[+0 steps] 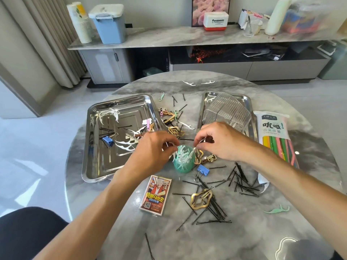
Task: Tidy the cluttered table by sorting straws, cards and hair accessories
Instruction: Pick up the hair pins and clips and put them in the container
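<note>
Both my hands are over the green cup, which stands on the bench between them. My right hand pinches a white floss pick by its top, its lower end down among the picks already bristling out of the cup. My left hand is curled at the cup's left rim, fingertips closed on something thin; I cannot tell what.

The cup looks light and is crammed, so I think a push from either hand could tip it and spill the picks back onto the bench. Forcing the pick in could also lever others out.

The sorting has barely begun. Black hairpins lie scattered just under my right wrist and nearer me, with a gold clip among them. More gold clips sit beyond my fingers. The card pack lies flat below my left hand. The straw bag lies to the right of my right hand. The tray left of my left hand holds a mix of picks, pins and a blue binder clip.
</note>
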`<state>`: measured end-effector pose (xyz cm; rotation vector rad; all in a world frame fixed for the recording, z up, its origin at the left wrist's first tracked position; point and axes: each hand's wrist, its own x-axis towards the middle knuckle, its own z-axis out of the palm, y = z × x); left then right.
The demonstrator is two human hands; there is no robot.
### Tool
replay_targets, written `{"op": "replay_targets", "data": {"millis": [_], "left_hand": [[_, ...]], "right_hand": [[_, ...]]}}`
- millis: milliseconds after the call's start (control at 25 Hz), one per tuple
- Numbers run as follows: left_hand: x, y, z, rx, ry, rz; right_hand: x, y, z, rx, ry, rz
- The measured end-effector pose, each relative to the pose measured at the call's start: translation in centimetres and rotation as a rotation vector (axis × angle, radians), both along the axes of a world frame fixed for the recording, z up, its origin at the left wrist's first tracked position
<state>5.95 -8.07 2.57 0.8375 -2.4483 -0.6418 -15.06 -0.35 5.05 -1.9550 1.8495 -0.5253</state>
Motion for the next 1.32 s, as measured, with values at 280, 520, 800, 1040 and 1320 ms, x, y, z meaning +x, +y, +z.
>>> {"op": "replay_targets", "data": {"millis": [280, 520, 800, 1040, 1320], "left_hand": [[0.4, -1.1, 0.9, 0.106, 0.068, -0.003], [-0.3, -1.4, 0.0, 0.115, -0.09, -0.144], [0.0, -1.7, 0.5, 0.157, 0.051, -0.139], [-0.3, -1.1, 0.2, 0.199, 0.136, -0.157], [-1.3, 0.4, -1.5, 0.07, -0.054, -0.24]], "right_hand": [[2.0, -1.2, -1.5, 0.086, 0.244, 0.117], [0.9, -0.4, -1.9, -0.026, 0.161, 0.049], [0.9, -0.1, -2.4, -0.012, 0.141, 0.02], [0.9, 0.2, -2.5, -0.026, 0.134, 0.025], [0.5, 1.0, -1.9, -0.05, 0.084, 0.022]]}}
